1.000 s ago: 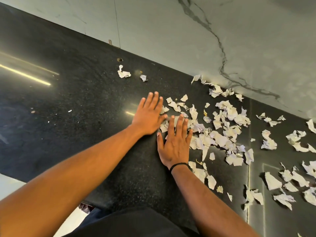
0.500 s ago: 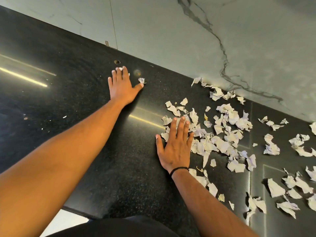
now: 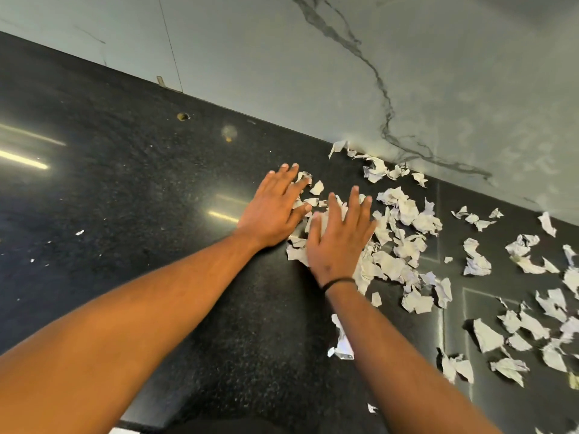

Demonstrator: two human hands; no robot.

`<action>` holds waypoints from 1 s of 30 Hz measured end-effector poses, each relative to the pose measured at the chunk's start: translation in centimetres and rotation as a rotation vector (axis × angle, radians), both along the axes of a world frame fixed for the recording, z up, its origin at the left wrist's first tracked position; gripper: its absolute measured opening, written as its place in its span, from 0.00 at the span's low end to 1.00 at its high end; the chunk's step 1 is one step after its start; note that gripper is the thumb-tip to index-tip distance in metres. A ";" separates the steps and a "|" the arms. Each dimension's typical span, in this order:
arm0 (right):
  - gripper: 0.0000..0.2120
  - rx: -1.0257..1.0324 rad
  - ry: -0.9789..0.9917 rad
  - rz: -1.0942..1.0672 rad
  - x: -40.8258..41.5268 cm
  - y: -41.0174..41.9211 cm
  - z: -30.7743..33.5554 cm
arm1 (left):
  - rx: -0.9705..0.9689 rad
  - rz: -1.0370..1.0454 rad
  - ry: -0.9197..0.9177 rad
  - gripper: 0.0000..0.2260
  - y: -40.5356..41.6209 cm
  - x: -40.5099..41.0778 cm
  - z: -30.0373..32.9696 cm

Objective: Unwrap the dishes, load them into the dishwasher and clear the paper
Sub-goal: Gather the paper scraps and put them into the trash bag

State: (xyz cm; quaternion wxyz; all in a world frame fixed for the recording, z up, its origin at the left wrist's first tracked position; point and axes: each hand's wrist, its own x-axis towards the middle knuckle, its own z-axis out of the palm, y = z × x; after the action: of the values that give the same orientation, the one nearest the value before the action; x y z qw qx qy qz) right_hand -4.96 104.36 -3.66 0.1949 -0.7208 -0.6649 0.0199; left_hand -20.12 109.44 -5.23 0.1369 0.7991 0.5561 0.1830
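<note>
While both hands [image 3: 305, 223] lie spread flat, paper scraps [image 3: 404, 242] trail rightward along the counter [image 3: 125, 198].

The left hand [image 3: 272, 211], which half a second before lay flat far out by the two stray scraps near the hole [image 3: 183, 116], came back beside the right hand [image 3: 340, 238]. Those two scraps went with it, leaving that spot bare. The right hand slid further onto the paper pile [image 3: 394, 245], and the scraps bunched closer together under both palms.
</note>
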 end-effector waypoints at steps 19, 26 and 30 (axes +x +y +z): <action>0.18 -0.206 -0.156 0.318 2.4 8.6 1.0 | -0.085 -0.003 0.133 0.44 0.4 0.2 0.1; 0.19 0.033 -0.153 0.103 6.2 13.5 3.7 | -0.062 0.020 0.129 0.43 0.7 0.3 0.3; 0.24 -0.331 -0.125 0.039 8.0 14.9 2.3 | -0.062 0.007 0.130 0.43 0.7 0.3 0.3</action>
State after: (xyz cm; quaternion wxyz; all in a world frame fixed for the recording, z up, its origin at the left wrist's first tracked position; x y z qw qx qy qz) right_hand 3.07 119.31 -1.38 0.0316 -0.7297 -0.6773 0.0881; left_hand -19.80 110.16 -4.95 0.1248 0.8027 0.5720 0.1139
